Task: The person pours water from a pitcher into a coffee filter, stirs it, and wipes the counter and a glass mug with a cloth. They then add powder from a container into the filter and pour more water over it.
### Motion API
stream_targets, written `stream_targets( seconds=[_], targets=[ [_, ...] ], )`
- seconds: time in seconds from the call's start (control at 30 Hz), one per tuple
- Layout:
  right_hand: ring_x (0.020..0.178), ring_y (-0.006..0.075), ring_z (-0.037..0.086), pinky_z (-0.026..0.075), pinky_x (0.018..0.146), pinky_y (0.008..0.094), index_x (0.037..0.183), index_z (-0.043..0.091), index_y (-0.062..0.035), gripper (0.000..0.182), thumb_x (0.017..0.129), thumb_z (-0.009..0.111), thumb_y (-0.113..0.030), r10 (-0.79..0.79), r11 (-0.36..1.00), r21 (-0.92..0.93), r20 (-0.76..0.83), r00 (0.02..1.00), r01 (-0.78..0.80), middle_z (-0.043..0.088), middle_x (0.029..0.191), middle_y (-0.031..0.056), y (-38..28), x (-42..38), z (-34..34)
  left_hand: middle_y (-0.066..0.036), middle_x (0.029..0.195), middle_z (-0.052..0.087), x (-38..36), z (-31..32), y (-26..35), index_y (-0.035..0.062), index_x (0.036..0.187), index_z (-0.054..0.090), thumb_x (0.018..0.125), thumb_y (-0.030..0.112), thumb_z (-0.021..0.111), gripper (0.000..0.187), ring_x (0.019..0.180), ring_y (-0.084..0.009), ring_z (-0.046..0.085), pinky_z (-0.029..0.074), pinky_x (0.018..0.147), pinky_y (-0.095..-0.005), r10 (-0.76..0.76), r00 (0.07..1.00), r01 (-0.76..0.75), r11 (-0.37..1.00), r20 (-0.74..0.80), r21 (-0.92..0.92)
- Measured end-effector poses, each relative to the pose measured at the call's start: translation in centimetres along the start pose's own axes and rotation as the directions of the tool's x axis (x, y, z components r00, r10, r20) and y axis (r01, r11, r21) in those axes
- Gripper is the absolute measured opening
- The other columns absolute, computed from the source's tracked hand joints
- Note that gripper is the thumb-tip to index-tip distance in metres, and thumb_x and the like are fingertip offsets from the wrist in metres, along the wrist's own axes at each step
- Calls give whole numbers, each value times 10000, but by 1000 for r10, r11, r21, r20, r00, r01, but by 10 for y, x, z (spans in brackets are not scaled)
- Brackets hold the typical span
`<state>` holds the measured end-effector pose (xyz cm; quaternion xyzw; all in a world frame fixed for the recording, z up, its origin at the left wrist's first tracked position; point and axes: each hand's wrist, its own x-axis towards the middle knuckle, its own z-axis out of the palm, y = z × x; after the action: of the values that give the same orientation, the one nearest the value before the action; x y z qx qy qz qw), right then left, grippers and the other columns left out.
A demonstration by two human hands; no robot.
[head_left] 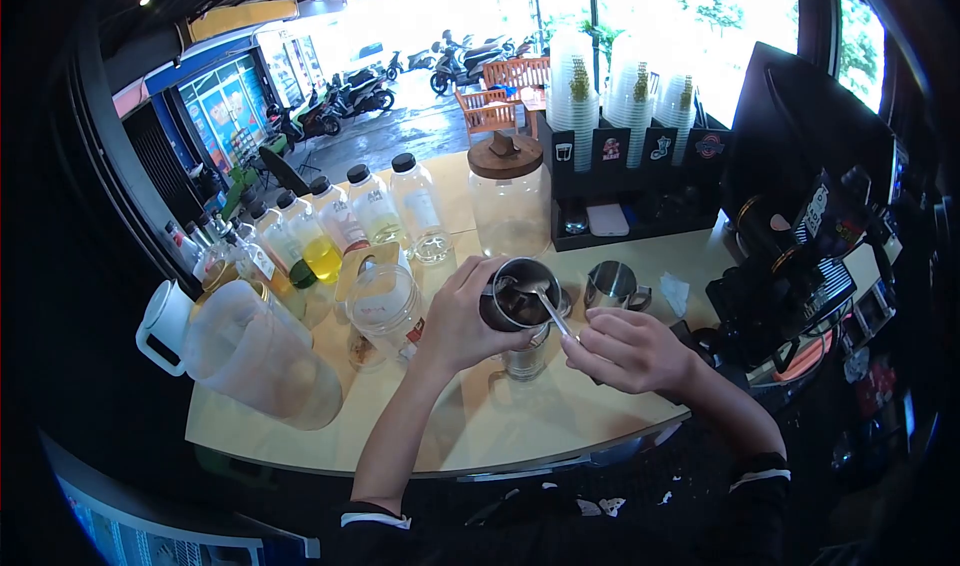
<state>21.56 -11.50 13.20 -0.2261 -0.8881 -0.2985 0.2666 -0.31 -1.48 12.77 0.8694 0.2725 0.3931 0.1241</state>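
Observation:
My left hand (462, 316) is wrapped round a metal cup (492, 311), lifted above the counter with its mouth tipped toward me. Dark contents show inside it, too shadowed to make out. Between the fingers of my right hand (628, 350) is a metal spoon (553, 314), its bowl end inside the cup's mouth. Below the cup, partly hidden by it, a clear glass (525, 362) stands on the counter. Just beyond my right hand is a second metal cup (610, 288) with a handle.
A large clear pitcher (265, 356) and a clear plastic jar (385, 306) stand to the left on the counter (440, 436). Behind them are several capped bottles (370, 206). A wooden-lidded jar (508, 201) and a black cup holder (640, 181) stand at the back, dark equipment (790, 276) at right.

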Motion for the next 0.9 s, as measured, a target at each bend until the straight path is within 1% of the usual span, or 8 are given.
stream_targets(
  seconds=[0.17,0.23,0.33,0.43,0.53,0.67,0.73,0.9],
  targets=[
    [734,151,553,519,734,299,1038,570,14,342,724,636,-104,-21,999,-44,-101,995,16,506,794,30,-3,7,4,-86,1020,580,-2,6,4,75,1168,540,505,294,849,764,928,-276,608,485,841,-396,-12,1000,13,998,-14,66],
    [704,165,572,547,744,308,984,573,-6,230,777,641,-79,-6,999,-49,3,1000,6,552,769,45,-5,10,4,-86,1015,581,-3,8,6,74,1169,538,496,291,851,773,920,-275,609,484,832,-394,-4,1000,6,995,-24,95],
    [704,163,569,536,722,293,968,564,-13,215,778,634,-85,-49,989,-134,55,997,56,550,779,45,-6,10,4,-84,1009,583,-3,9,9,79,1168,537,488,284,853,777,922,-272,607,475,824,-394,12,997,-2,990,-71,140],
    [695,157,557,529,717,283,956,554,-19,232,754,644,-88,-39,986,-160,-30,999,34,543,777,39,-7,12,8,-81,1005,584,-4,9,13,79,1161,539,488,281,853,770,926,-265,607,464,828,-390,11,997,5,981,-81,194],
    [691,153,549,528,717,280,953,548,-17,247,732,636,-83,-43,984,-173,32,999,48,535,773,36,-7,17,7,-81,1004,585,-4,10,13,79,1168,536,486,274,852,777,923,-260,606,452,836,-385,35,994,-10,972,-104,234],
    [693,150,547,528,708,277,941,547,-10,246,714,622,-67,-47,988,-149,15,999,49,525,768,34,-10,19,6,-78,1007,586,-4,8,15,78,1172,535,483,283,853,786,918,-255,603,445,833,-380,39,993,-8,966,-115,258],
    [687,153,545,526,703,280,935,542,-1,246,710,621,-61,-32,987,-159,-70,997,20,514,761,33,-9,21,10,-77,1007,586,-5,9,15,78,1173,536,482,286,853,788,917,-253,602,443,833,-378,37,993,-5,963,-110,271],
    [695,160,549,525,701,291,935,537,5,258,704,629,-62,-15,990,-137,-12,1000,13,511,757,36,-11,21,9,-69,1000,578,-5,10,16,69,1172,538,480,298,853,794,907,-244,596,434,830,-366,51,989,-3,948,-142,319]
  ],
)
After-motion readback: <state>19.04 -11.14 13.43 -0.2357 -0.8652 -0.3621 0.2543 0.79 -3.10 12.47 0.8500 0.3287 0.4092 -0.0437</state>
